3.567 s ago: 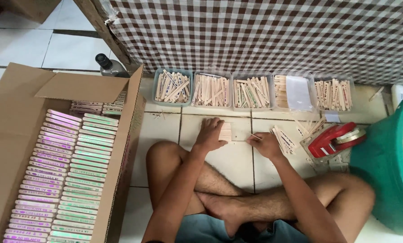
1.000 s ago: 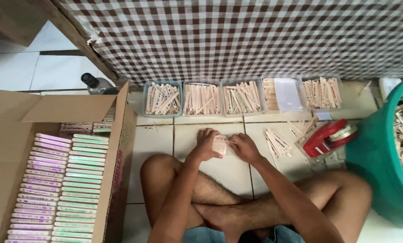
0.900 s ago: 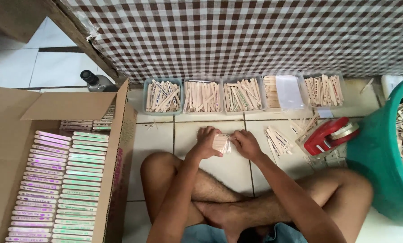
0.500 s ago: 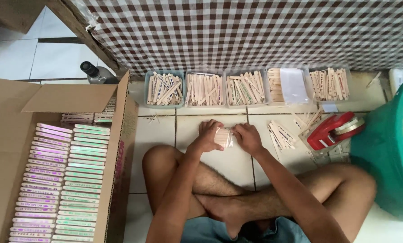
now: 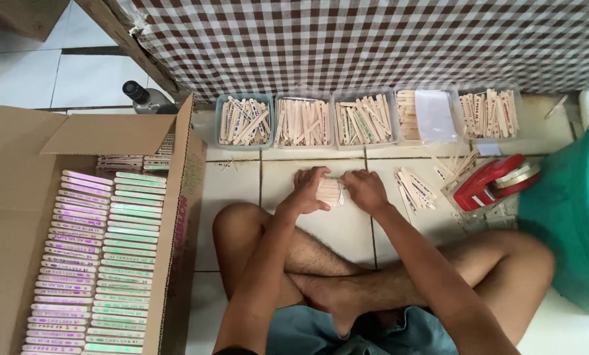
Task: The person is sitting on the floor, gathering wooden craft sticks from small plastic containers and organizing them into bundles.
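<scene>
Cardboard box (image 5: 18,217), lower left of frame, flaps open: it is filled with neat rows of wrapped stick packs (image 5: 100,263), pink-toned column beside green-toned column, laid flat so they stack tight.

Green tub (image 5: 570,223), right edge: only its wall and a few loose sticks inside show; set within arm's reach.

Checked cloth (image 5: 373,39) hangs across the top of the frame, down to the tiled floor (image 5: 232,190).

Five clear trays (image 5: 366,121) stand in a row along the cloth's foot, upper centre. Four hold loose wooden sticks; the fourth also holds a pile of clear sleeves (image 5: 435,115). Kept apart, it seems, so each sort can be drawn singly.

Red tape dispenser (image 5: 495,183), centre right, on the floor beside a small loose heap of sticks (image 5: 416,190).

Dark bottle (image 5: 146,98), upper left, behind the box.

Person sits cross-legged on the floor, both hands meeting at centre frame. Left hand (image 5: 307,190) is closed around the near end of a small bundle of sticks (image 5: 330,192), steadying it just above the tile. Right hand (image 5: 366,190) pinches the bundle's other end, fingers curled; whether a sleeve is on it is too small to tell.
</scene>
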